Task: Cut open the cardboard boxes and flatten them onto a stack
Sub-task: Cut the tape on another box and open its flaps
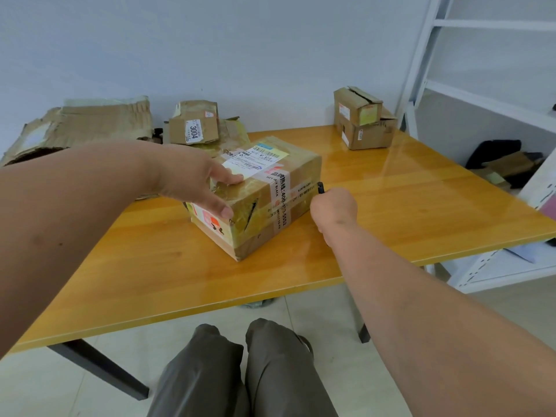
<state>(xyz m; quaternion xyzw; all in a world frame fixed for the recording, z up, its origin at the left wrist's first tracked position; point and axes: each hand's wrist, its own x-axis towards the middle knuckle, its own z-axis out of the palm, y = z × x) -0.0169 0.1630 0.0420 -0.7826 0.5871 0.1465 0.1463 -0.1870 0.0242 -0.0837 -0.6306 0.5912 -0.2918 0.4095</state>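
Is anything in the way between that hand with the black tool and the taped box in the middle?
Nothing visible. The right hand grips a black cutter right at the taped box's right edge, with no object between them. The left hand rests flat on the box's top, on the opposite side, away from the tool.

Cardboard box (255, 194) under glossy clear tape; glossy wood-look table (391, 212); matt cloth trousers (240, 371).
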